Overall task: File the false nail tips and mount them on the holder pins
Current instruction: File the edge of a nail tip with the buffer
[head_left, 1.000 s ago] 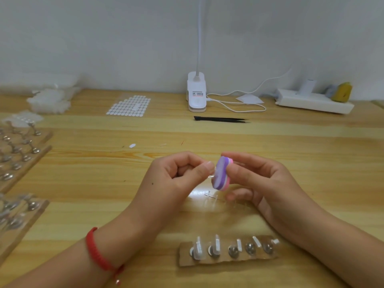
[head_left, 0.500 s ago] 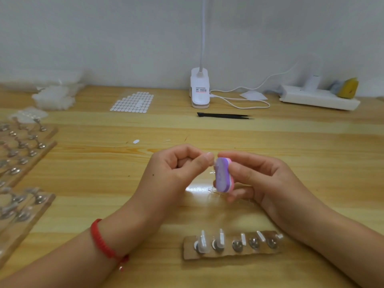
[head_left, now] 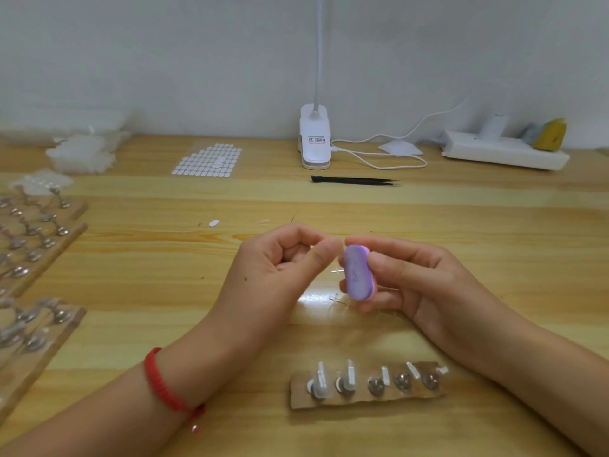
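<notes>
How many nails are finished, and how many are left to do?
Done: two nail tips look mounted on the left end of the cardboard holder. In hand: the right hand grips the purple file while the left hand pinches a clear tip, hard to see, against it. Left: the holder's other three pins carry only small white tabs.

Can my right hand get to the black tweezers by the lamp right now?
Probably yes: bare table lies between the right hand and the black tweezers, but its fingers grip the purple nail buffer, which it should set down first.
</notes>
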Motion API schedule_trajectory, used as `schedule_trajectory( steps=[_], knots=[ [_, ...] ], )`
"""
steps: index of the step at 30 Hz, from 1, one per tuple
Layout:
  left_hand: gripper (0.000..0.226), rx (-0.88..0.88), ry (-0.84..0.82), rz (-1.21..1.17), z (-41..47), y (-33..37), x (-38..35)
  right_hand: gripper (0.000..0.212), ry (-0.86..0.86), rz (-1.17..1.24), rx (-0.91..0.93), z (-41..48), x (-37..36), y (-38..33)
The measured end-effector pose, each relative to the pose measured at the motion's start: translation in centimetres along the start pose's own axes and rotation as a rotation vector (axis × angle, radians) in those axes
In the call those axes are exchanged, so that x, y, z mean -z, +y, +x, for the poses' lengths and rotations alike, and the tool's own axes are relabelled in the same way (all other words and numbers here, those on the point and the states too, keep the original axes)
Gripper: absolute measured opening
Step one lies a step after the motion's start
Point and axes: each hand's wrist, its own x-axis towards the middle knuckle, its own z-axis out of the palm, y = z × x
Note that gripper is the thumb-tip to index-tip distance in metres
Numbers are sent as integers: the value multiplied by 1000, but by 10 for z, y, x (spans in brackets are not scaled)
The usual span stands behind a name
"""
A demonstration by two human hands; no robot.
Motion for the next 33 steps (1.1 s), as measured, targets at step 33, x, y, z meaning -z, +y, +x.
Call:
schedule_trajectory(
  steps=[33],
  knots=[
    [24,68,-4,-16,-2,5,-1,32,129,5,97,-1,-5,4]
  ],
)
